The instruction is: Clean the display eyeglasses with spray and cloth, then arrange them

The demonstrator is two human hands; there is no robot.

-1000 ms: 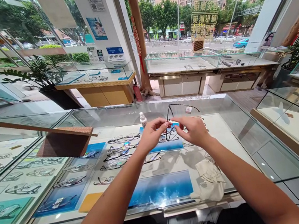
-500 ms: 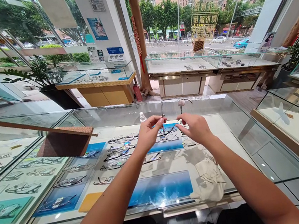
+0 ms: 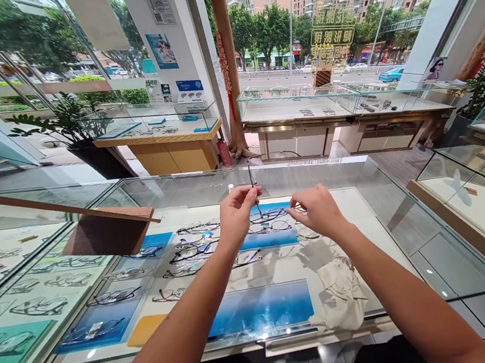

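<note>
Two hands: left hand (image 3: 237, 214) pinches dark glasses (image 3: 250, 174); right hand (image 3: 319, 209) half-curled, its hold unclear.

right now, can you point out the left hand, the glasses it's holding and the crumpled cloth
Left hand (image 3: 235, 216): head view, on the back of the hand.
Glasses (image 3: 250, 173): head view, on the dark frame just above the hand.
Crumpled cloth (image 3: 341, 291): head view, on its middle folds.

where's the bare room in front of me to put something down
Most open: the blue panel by the near edge, left of the cloth; whether it lies under glass is unclear. A pale patch between the right hand and the glass wall also looks bare. Crowded: around the left hand, which holds eyeglasses near other frames.
</note>
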